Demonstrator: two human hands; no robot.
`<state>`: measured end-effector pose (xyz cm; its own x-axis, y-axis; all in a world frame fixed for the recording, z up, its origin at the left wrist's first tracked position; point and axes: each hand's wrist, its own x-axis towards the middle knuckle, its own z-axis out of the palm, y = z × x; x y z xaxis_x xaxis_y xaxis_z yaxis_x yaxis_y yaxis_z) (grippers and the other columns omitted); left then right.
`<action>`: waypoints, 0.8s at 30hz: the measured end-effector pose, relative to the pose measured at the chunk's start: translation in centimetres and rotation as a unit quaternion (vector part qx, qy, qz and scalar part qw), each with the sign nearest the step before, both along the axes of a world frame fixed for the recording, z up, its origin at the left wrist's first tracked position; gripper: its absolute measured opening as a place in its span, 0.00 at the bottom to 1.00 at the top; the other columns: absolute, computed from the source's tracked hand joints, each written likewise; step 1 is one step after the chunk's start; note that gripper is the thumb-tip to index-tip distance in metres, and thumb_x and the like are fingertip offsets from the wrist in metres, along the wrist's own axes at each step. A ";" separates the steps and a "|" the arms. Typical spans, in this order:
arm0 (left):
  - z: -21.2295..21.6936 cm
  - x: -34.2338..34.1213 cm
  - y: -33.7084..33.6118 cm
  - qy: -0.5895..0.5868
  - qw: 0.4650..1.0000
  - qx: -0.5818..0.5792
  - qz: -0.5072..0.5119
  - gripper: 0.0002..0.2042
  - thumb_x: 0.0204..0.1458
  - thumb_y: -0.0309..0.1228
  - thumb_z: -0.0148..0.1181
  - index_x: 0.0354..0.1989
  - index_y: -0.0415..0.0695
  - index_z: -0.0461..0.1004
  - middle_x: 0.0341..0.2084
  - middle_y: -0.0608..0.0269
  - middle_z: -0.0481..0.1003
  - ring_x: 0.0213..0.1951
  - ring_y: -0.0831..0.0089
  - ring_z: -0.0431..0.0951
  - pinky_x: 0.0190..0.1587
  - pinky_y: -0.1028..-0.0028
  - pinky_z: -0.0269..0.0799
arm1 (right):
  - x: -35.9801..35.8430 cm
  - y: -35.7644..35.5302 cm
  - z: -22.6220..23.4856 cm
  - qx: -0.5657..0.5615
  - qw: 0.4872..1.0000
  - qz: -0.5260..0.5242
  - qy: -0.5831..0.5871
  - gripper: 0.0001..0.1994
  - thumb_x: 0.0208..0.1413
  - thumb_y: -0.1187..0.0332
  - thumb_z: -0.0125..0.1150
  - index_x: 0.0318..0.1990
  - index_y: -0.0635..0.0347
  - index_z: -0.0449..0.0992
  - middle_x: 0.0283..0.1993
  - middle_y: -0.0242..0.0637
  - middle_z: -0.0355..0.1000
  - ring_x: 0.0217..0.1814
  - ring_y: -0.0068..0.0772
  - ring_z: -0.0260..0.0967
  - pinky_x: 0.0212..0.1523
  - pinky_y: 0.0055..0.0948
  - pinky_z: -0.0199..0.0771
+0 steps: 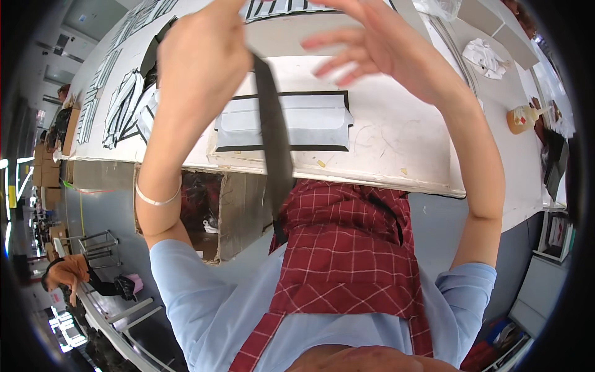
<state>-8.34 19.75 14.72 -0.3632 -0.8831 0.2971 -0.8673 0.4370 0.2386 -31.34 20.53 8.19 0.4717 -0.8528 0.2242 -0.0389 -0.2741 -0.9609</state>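
My left hand is raised over the table, its fingers closed on a long black strip. The strip hangs down past the table's front edge toward my apron. My right hand is raised at the upper right of the middle, fingers apart, with nothing seen in it. Between my arms, flat near the table's front edge, lies a pale grey-white panel with black strips along its long edges. The hanging strip crosses in front of that panel and hides part of it.
Loose black-and-white strip pieces lie in a pile at left. Similar pieces stand in rows behind. A yellowish squeeze bottle and crumpled white material are at right. A cardboard box sits below the table. Another person is far left.
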 end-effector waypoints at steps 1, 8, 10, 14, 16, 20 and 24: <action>-0.1 -1.4 -0.6 -0.019 1.000 0.013 -0.002 0.17 0.51 0.21 0.49 0.50 0.42 0.73 0.27 0.53 0.77 0.28 0.64 0.76 0.35 0.70 0.72 | -1.4 0.2 -0.7 0.085 0.996 0.030 -0.028 0.36 0.56 0.45 0.57 0.68 0.55 0.60 0.58 0.47 0.69 0.55 0.41 0.70 0.56 0.36 0.67; -4.1 -7.1 -4.6 -0.071 0.981 -0.110 -0.145 0.13 0.47 0.26 0.55 0.42 0.38 0.74 0.20 0.44 0.75 0.28 0.45 0.78 0.32 0.53 0.73 | -3.2 3.3 -4.0 0.080 0.995 -0.016 0.065 0.42 0.53 0.54 0.65 0.71 0.59 0.50 0.54 0.46 0.70 0.45 0.29 0.71 0.48 0.27 0.70; -4.6 -7.3 -4.8 -0.042 0.981 -0.114 -0.151 0.13 0.48 0.26 0.55 0.43 0.37 0.74 0.20 0.44 0.75 0.27 0.45 0.78 0.32 0.54 0.73 | -2.7 3.8 -3.4 0.106 0.989 -0.034 0.099 0.34 0.55 0.67 0.63 0.68 0.60 0.56 0.39 0.34 0.73 0.35 0.18 0.66 0.40 0.20 0.67; -5.7 -9.4 -3.3 0.129 0.933 -0.329 -0.069 0.12 0.51 0.28 0.56 0.42 0.35 0.74 0.20 0.45 0.75 0.24 0.46 0.77 0.29 0.58 0.72 | -6.1 2.8 -3.3 0.135 0.981 -0.039 0.132 0.25 0.57 0.75 0.56 0.64 0.59 0.64 0.28 0.24 0.72 0.30 0.12 0.64 0.34 0.17 0.64; -6.3 -7.8 -1.9 0.145 0.930 -0.324 -0.099 0.14 0.55 0.30 0.55 0.48 0.39 0.72 0.32 0.46 0.73 0.34 0.51 0.74 0.39 0.62 0.69 | -9.5 2.7 -3.6 0.117 0.984 -0.023 0.134 0.23 0.56 0.76 0.57 0.61 0.58 0.67 0.28 0.24 0.72 0.30 0.11 0.63 0.33 0.16 0.64; -12.1 3.1 0.7 -0.029 0.974 0.028 -0.224 0.26 0.59 0.40 0.53 0.66 0.49 0.62 0.64 0.52 0.60 0.66 0.57 0.56 0.66 0.60 0.52 | -13.3 2.3 -4.2 0.191 0.961 0.056 0.192 0.20 0.55 0.78 0.57 0.57 0.57 0.71 0.29 0.25 0.74 0.31 0.10 0.65 0.35 0.15 0.65; -14.6 6.3 2.1 -0.096 0.962 0.116 -0.228 0.32 0.57 0.52 0.52 0.68 0.51 0.60 0.70 0.59 0.53 0.72 0.56 0.45 0.71 0.55 0.44 | -12.8 1.9 -4.2 0.242 0.927 0.083 0.273 0.21 0.53 0.79 0.59 0.56 0.58 0.71 0.26 0.23 0.70 0.30 0.10 0.61 0.34 0.15 0.62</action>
